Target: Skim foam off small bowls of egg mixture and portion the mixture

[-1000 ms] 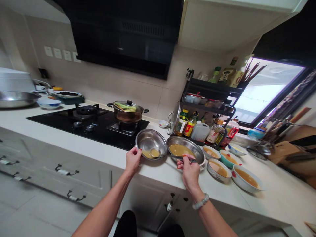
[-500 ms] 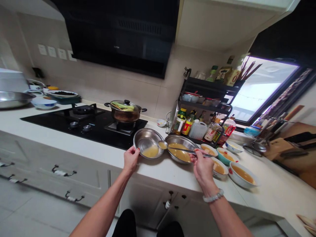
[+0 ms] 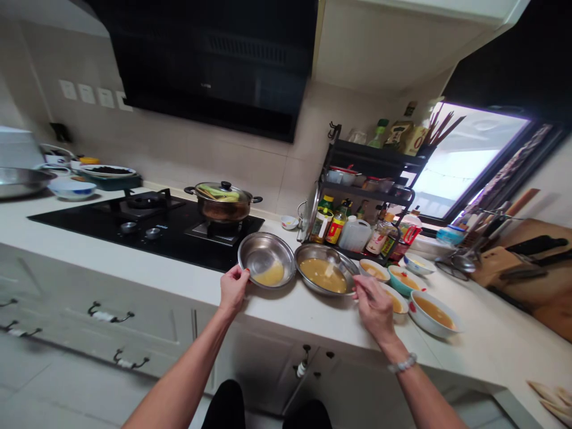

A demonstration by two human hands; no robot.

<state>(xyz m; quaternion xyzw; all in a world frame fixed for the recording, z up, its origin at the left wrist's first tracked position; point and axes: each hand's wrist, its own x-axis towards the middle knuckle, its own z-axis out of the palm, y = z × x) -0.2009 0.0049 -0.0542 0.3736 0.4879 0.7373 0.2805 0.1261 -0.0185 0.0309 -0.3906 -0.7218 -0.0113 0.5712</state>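
My left hand (image 3: pixel 235 291) grips the near-left rim of a steel basin (image 3: pixel 259 256), tilted so a little yellowish liquid gathers at its lower right. A second steel basin (image 3: pixel 299 280) stands right beside it, holding more of the brownish-yellow liquid with pale bits. At that basin's right edge, my right hand (image 3: pixel 374 307) is closed on a long-handled metal ladle (image 3: pixel 333 256). The ladle's head is over or in the liquid near the far side; its handle is blurred and hard to follow. Bowls of orange-brown liquid, among them a white bowl (image 3: pixel 417 322), sit just right of this hand.
A lidded pot (image 3: pixel 223 208) stands on the black gas hob (image 3: pixel 102 229) at left. Behind the basins is a black rack (image 3: pixel 379 190) with bottles of sauce. Knives and a wooden block (image 3: pixel 500 262) are at far right. A range hood (image 3: pixel 201 77) hangs above.
The ladle has moved from above the left basin's right rim into the right basin. My right hand has shifted slightly right and down; the left keeps its hold.
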